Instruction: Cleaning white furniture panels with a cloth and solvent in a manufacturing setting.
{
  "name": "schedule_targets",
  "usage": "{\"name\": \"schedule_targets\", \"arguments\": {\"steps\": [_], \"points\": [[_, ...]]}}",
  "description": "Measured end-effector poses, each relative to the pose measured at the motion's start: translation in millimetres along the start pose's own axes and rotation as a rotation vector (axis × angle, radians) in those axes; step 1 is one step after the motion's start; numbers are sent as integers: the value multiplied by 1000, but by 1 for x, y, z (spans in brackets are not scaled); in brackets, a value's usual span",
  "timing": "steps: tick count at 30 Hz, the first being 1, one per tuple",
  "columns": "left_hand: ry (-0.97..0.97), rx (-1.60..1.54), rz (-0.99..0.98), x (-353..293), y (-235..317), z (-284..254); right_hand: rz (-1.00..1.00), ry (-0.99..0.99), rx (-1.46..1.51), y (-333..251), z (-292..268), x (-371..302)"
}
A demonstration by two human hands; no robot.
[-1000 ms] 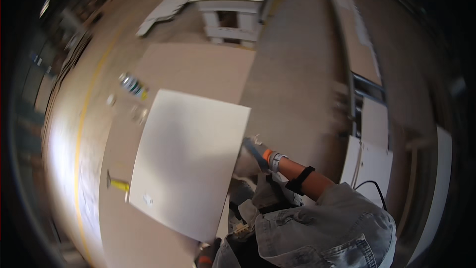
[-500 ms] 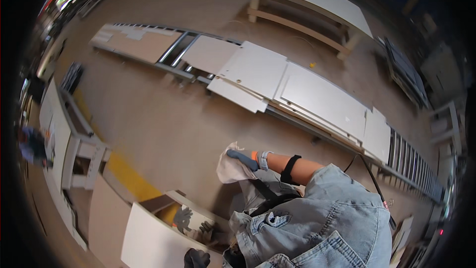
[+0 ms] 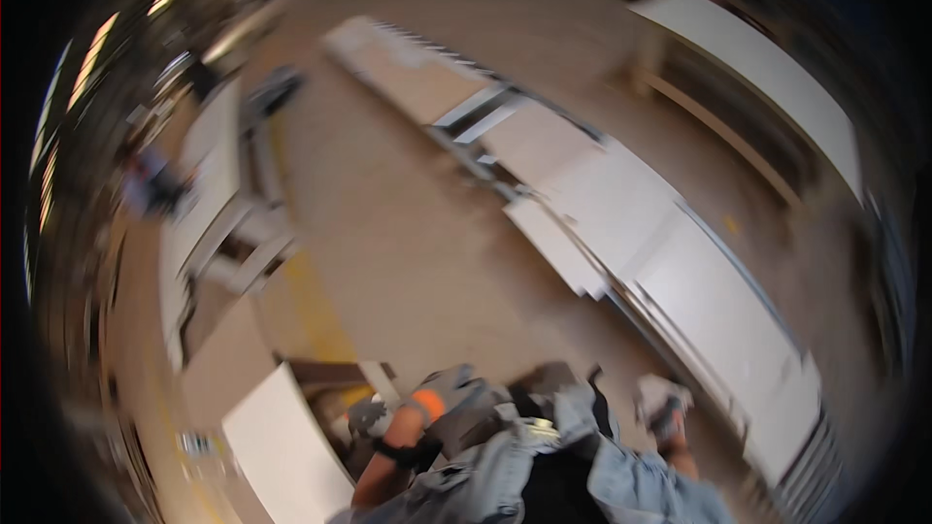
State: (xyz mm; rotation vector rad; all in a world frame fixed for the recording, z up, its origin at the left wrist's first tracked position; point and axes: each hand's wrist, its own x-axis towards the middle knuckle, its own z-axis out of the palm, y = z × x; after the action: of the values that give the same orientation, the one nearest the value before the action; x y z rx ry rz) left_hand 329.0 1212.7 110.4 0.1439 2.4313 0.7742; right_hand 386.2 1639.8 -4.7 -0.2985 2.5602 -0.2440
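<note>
We note heavy blur. Our left hand (image 3: 374,417), gloved, lies just beside the white panel (image 3: 282,451), whose long axis runs down-left; our right hand (image 3: 665,408) sits well apart. We cannot tell either hand's grip.

Whole frame is smeared by motion. My left hand (image 3: 374,417) in a grey glove is blurry, can't tell if the fingers grip anything. My right hand (image 3: 665,408) holds something pale, maybe a cloth, too blurred to be sure. My denim jacket (image 3: 582,475) is cut off by the lower edge and hides my body. The white board (image 3: 282,456) at lower left runs out of the picture. White panels (image 3: 699,281) on the floor have soft edges. Far left workbench (image 3: 209,223) and clutter are unreadable streaks.
</note>
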Motion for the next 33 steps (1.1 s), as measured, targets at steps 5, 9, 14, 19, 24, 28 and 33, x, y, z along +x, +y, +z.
{"name": "schedule_targets", "arguments": {"steps": [5, 9, 14, 19, 24, 28, 33], "points": [[41, -22, -36, 44, 56, -6, 238, 205, 712, -39, -10, -3], [27, 50, -97, 40, 50, 8, 84, 135, 694, -70, -31, 33], [-184, 67, -105, 51, 48, -1, 56, 135, 670, -76, -50, 53], [-175, 97, -86, 68, 37, -17, 82, 141, 632, -87, -65, 71], [-62, 101, -48, 89, 48, -24, 117, 153, 626, -99, -73, 69], [-157, 233, 98, 120, 62, -14, 191, 196, 641, -94, -75, 59], [-258, 337, 414, 161, 80, -6, 330, 289, 579, -59, -42, 6]]}}
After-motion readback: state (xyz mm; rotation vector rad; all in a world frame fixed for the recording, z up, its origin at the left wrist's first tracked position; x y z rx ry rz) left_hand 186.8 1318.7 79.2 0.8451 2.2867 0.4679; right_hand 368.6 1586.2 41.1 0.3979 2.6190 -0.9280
